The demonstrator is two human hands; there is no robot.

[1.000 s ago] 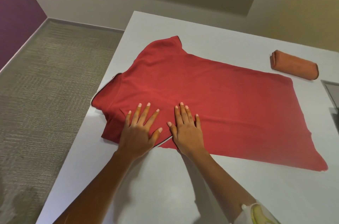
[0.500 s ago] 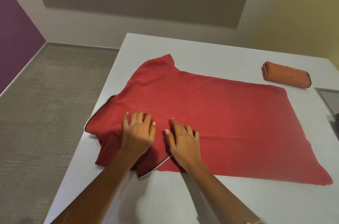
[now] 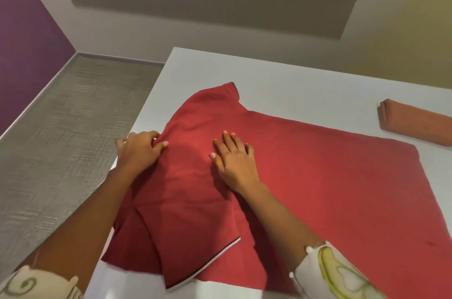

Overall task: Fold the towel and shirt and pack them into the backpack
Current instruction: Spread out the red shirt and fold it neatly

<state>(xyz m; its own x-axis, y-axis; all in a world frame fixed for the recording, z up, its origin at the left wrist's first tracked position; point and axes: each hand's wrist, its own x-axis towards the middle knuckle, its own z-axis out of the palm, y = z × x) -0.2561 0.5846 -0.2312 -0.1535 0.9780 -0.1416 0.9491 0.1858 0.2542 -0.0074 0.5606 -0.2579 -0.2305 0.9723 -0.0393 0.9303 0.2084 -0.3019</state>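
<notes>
Shirt (image 3: 305, 176) first: it is red and lies spread out on the white tabletop (image 3: 293, 83). It fills most of the middle. One sleeve (image 3: 195, 249) at the near side is folded over onto the shirt, and its black and white edge shows.

The left hand (image 3: 139, 151) is at the shirt's left edge. Its fingers (image 3: 162, 144) are curled and pinch the red cloth there. The right hand (image 3: 232, 161) lies flat on top of the shirt, near the middle, with its fingers straight and a little apart.

The towel (image 3: 415, 125) is orange and already folded into a thick bundle. It sits on the tabletop at the far right, just past the shirt's far corner.

A grey carpet floor (image 3: 61, 127) and a purple wall (image 3: 24, 41) are on the left.
</notes>
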